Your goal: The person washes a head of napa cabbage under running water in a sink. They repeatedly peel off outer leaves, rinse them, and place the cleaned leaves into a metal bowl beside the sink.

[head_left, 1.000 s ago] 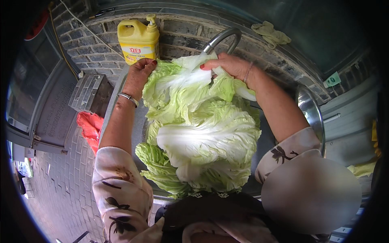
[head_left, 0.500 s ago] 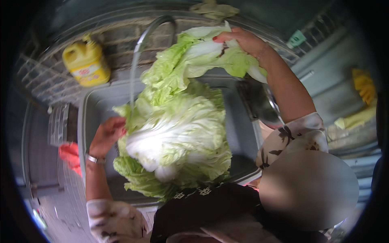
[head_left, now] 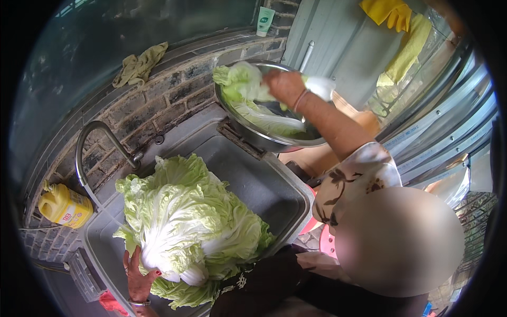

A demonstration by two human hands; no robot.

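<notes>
The cabbage lies in the sink, the faucet behind it — a metal bowl holding loose leaves sits right of the sink, a jug left.

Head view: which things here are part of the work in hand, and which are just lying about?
In use:
- large pale green napa cabbage in the grey metal sink, left hand at its base
- loose green cabbage leaf under the right hand
- round steel bowl

Lying about:
- yellow plastic jug
- crumpled yellow-green cloth
- curved steel tap
- hanging yellow rubber gloves
</notes>
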